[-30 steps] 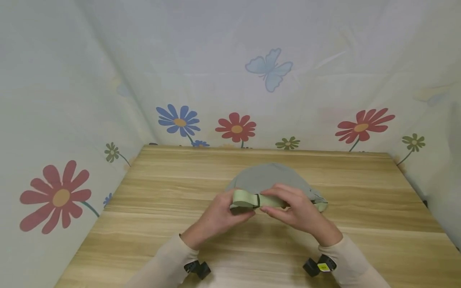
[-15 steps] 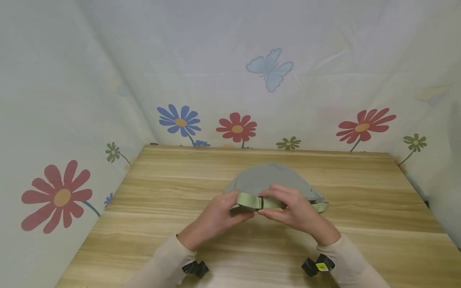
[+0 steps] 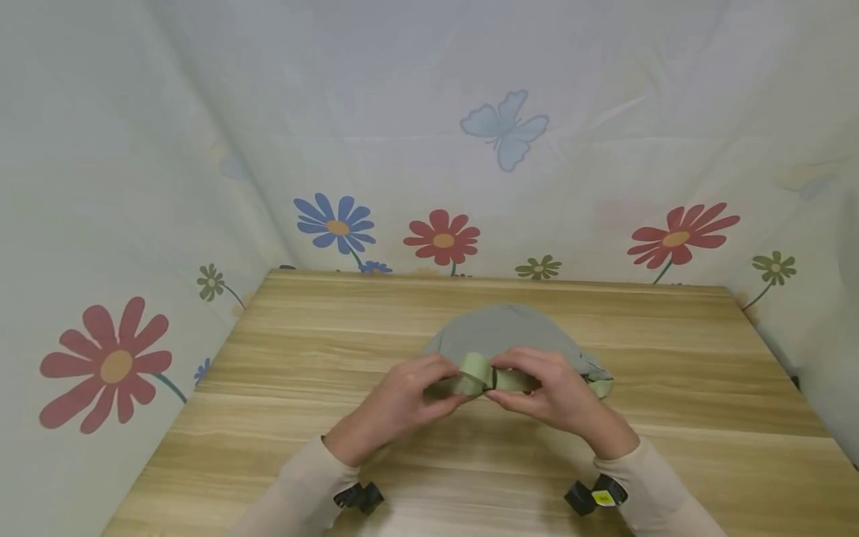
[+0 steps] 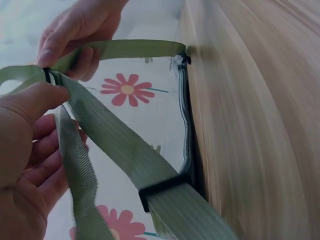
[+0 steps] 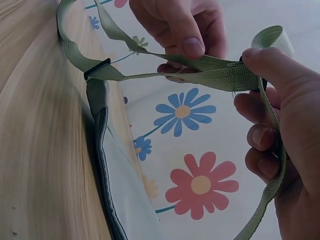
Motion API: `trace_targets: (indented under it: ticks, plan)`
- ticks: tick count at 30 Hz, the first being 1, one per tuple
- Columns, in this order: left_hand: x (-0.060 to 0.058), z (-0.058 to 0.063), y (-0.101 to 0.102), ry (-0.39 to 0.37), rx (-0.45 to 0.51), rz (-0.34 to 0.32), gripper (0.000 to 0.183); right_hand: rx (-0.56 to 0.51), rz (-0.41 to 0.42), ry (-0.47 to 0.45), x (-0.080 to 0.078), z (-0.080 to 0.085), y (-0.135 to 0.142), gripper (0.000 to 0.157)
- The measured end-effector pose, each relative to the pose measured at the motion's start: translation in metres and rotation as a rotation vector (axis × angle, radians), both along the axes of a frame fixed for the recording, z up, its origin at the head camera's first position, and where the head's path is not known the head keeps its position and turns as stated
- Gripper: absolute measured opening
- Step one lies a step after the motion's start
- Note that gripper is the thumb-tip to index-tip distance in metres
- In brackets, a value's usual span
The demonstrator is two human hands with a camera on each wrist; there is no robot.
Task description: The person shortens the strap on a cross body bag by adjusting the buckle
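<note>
On my head feed, a green webbing strap (image 3: 475,365) runs left to right across the lower centre of the frame, its loop arching toward the top beside a black slider (image 3: 494,379). The left hand (image 3: 401,393) pinches the webbing; the right hand (image 3: 555,389) has thumb and fingers clamped on it at the slider. Just above, a grey half-moon bag (image 3: 499,330) rests lengthwise left to right on the wood-grain table (image 3: 322,328), curve toward the top. I cannot read the yellow label (image 3: 602,498) at lower right.
</note>
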State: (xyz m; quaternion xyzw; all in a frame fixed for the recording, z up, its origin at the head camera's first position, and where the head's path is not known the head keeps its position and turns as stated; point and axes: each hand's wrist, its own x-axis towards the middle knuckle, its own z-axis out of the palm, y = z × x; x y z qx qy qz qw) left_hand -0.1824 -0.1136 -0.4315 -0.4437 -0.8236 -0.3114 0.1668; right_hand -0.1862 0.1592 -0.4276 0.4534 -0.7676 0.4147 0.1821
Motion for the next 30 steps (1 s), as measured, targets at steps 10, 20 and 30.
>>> trace_targets:
  ticks: [10, 20, 30]
  plan:
    - [0.0, -0.007, -0.023, 0.083, -0.026, 0.013, 0.029, -0.021, -0.058, 0.033, -0.002, -0.003, 0.005, 0.022]
    - [0.005, -0.014, -0.061, 0.106, -0.045, 0.035, 0.035, -0.054, -0.039, 0.063, -0.004, -0.003, 0.006, 0.03]
    - [0.005, -0.023, -0.097, 0.119, -0.05, 0.067, 0.036, -0.054, -0.029, 0.02, -0.005, 0.002, 0.01, 0.026]
